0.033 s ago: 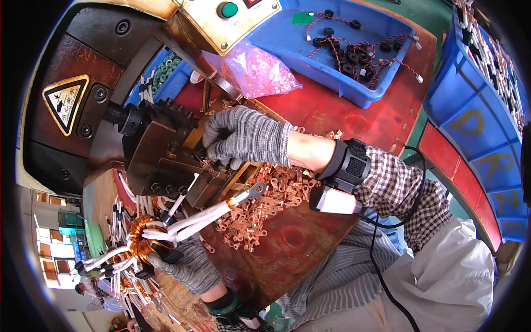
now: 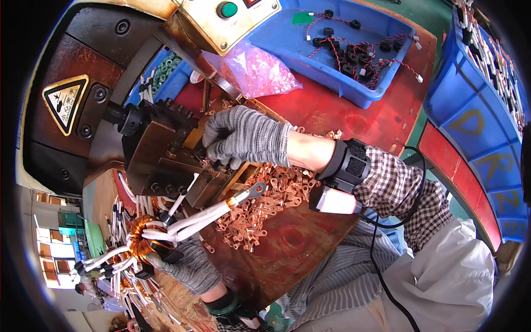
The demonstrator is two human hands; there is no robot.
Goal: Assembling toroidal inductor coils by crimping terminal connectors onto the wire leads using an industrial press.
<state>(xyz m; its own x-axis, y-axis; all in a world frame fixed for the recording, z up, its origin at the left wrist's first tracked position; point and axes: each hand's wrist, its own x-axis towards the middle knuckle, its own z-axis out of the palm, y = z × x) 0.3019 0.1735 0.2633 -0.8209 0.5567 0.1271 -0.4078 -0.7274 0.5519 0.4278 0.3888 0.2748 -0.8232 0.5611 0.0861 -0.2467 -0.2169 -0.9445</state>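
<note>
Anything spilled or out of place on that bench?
Copper cable lugs lie heaped loose on the red tabletop, uncontained, so they look spilled, though possibly deliberate. A twisted lead trails its white connector outside the blue tray.

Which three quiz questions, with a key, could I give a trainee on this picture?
1. Open: Which gloved hand is at the machine's dark metal tooling?
2. True or false: A pile of loose copper terminals lies on the red tabletop.
3. Choose: The left hand holds (a) a hammer, (b) a wire-wound ring coil with white leads, (c) a brush.

Key: 1. The right hand. 2. True. 3. b.
</note>
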